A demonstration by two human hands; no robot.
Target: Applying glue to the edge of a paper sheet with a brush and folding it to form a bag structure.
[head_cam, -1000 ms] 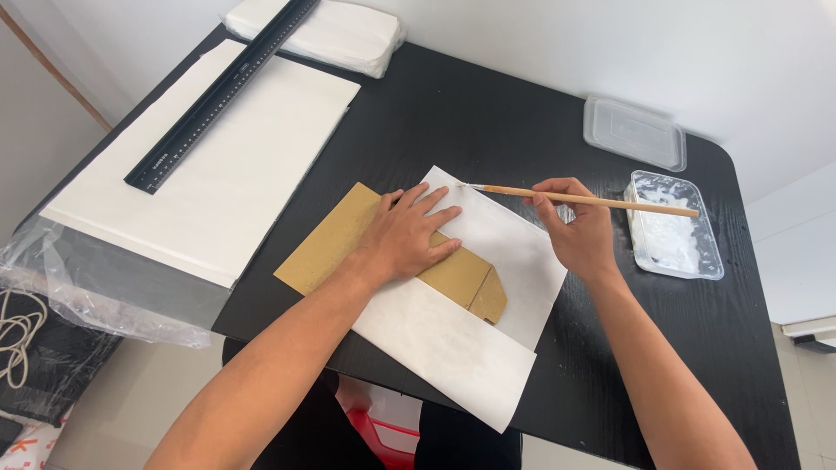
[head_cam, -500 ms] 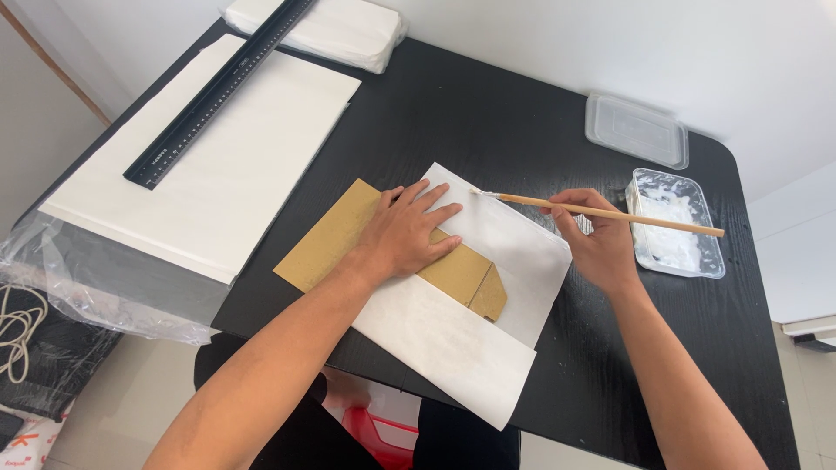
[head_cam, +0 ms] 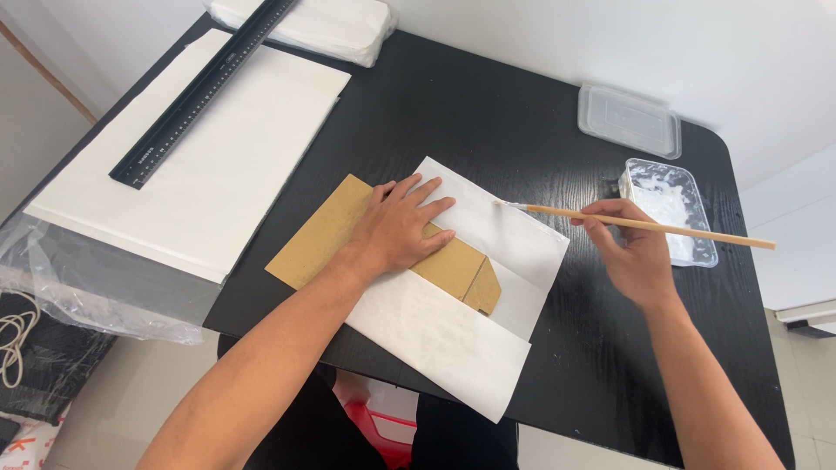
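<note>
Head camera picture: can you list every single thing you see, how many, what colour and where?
Table: one, black, under everything.
Cardboard: one, brown, table middle, under the left hand.
Paper: one white folded sheet, around the cardboard.
Brush: one, wooden stick, tip over the paper's far edge.
Tub: one, clear, white paste inside, right of the paper.
Lid: one, clear, behind the tub.
Board: one large white sheet, left side of the table.
Ruler: one, black, lying on the board.
Packet: one, white, wrapped, far edge.
Plastic wrap: clear, hanging off the left edge.
Left hand: flat on the cardboard.
Right hand: holding the brush.
</note>
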